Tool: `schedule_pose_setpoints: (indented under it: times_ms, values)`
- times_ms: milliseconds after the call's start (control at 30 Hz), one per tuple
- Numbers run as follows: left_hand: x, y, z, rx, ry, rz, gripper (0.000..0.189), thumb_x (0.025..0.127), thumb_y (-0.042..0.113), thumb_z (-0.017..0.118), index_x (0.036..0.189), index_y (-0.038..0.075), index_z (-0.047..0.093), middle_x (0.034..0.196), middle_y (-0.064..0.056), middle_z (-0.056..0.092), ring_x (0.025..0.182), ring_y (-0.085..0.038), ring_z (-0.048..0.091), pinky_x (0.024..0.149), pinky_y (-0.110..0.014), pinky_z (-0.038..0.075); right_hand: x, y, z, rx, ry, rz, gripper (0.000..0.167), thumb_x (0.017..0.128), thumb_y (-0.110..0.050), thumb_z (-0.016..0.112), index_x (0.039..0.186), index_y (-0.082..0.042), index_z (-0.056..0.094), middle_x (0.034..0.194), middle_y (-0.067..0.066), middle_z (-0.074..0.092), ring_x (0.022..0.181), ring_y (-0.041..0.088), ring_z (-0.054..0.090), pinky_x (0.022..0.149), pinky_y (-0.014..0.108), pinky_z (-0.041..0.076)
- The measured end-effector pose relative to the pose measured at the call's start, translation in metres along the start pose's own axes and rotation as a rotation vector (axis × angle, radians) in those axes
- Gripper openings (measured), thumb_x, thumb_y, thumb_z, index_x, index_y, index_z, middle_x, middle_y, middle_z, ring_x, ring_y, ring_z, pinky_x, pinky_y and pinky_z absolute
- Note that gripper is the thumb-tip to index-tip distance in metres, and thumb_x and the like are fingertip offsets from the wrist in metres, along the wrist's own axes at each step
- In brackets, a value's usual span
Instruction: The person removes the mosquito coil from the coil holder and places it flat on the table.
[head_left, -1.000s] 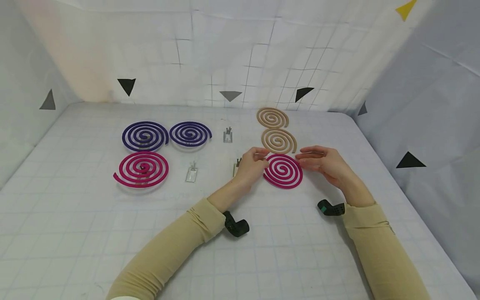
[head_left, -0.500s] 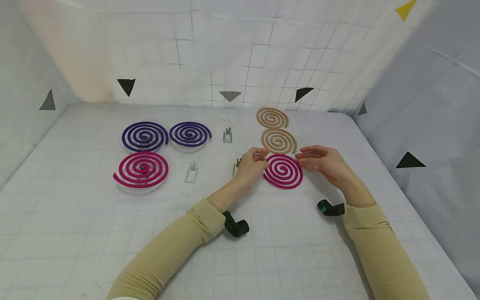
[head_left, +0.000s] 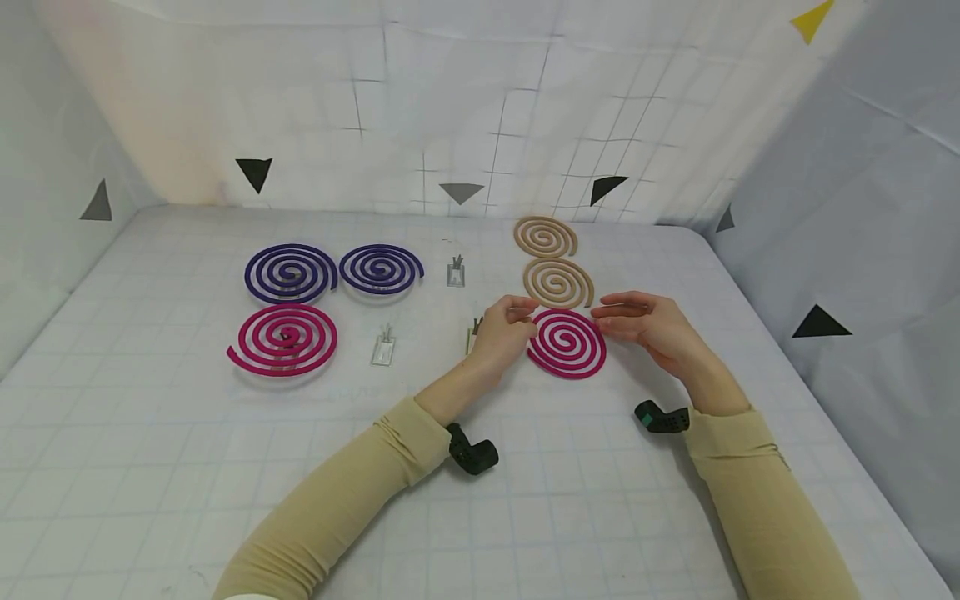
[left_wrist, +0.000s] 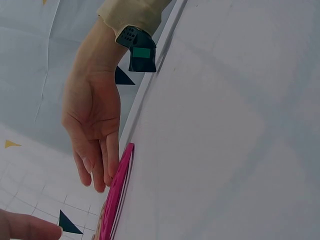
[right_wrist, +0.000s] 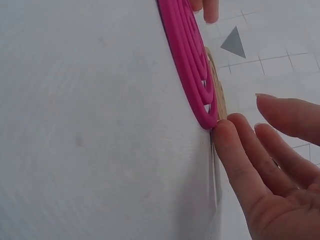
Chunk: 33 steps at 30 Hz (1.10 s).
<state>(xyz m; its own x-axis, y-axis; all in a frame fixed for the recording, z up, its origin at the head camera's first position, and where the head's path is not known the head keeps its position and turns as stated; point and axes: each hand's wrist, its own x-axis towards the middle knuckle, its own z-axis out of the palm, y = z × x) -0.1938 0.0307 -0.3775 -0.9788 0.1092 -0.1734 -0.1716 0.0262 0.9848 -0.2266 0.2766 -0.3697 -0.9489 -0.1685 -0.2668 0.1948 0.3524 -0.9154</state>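
Observation:
A pink mosquito coil (head_left: 567,341) lies flat on the white table between both hands, just in front of two tan coils. My left hand (head_left: 501,337) is at its left edge, fingers loosely bent, index finger extended toward the rim. On the other side, my right hand (head_left: 651,327) rests with relaxed, nearly straight fingers against the coil's right edge. The right wrist view shows fingertips (right_wrist: 223,131) right at the pink rim, thumb held apart. In the left wrist view, one left finger (left_wrist: 35,227) appears at the lower corner, and the coil is seen edge-on.
Tan coils (head_left: 558,282) lie behind the pink one. At left, two dark blue coils (head_left: 381,268) and another pink coil (head_left: 287,339) sit raised over the table. Small metal coil stands (head_left: 383,348) lie in the middle, one partly hidden by my left hand. White sheets enclose the table.

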Motion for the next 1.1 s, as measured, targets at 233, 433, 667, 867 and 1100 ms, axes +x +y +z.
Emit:
schedule_pose_setpoints:
  times_ms: [233,433,667,867,1100]
  values:
    - [0.001,0.000,0.000,0.010,0.009,-0.002,0.035,0.090,0.000,0.057,0.124,0.007,0.061,0.131,-0.013,0.062,0.120,-0.023,0.055,0.097,-0.034,0.049,-0.001,-0.001,0.001,0.021,0.010,-0.030,0.058,0.095,-0.017,0.068,0.144,0.002,0.043,0.130,0.009,0.063,0.105,0.003,0.066,0.089,0.017,0.054]
    - [0.000,0.000,-0.001,0.012,0.013,0.018,0.037,0.089,-0.001,0.057,0.126,0.005,0.061,0.131,-0.014,0.063,0.119,-0.022,0.055,0.096,-0.033,0.047,-0.002,-0.003,0.003,0.010,0.024,-0.062,0.058,0.094,-0.017,0.069,0.143,0.003,0.045,0.121,0.001,0.068,0.103,0.002,0.067,0.088,0.017,0.054]
    - [0.001,0.000,-0.001,0.015,0.011,0.022,0.037,0.089,0.000,0.057,0.126,0.006,0.061,0.131,-0.014,0.063,0.119,-0.022,0.055,0.097,-0.034,0.047,-0.005,-0.007,0.005,-0.016,0.036,-0.090,0.059,0.093,-0.020,0.072,0.141,0.002,0.048,0.120,0.001,0.070,0.103,0.002,0.067,0.087,0.015,0.053]
    - [0.001,-0.001,-0.001,0.013,0.010,0.010,0.037,0.090,0.001,0.057,0.126,0.007,0.061,0.131,-0.013,0.063,0.120,-0.022,0.055,0.097,-0.034,0.047,-0.006,-0.010,0.007,-0.027,0.043,-0.094,0.057,0.093,-0.021,0.072,0.140,0.001,0.049,0.125,0.006,0.068,0.104,0.002,0.067,0.087,0.015,0.053]
    - [0.002,-0.001,-0.001,0.011,0.007,0.006,0.038,0.089,0.000,0.057,0.126,0.006,0.061,0.131,-0.013,0.063,0.119,-0.021,0.055,0.094,-0.032,0.047,-0.006,-0.010,0.010,-0.045,0.048,-0.088,0.058,0.093,-0.022,0.071,0.141,0.001,0.048,0.125,0.006,0.067,0.106,0.003,0.066,0.088,0.015,0.052]
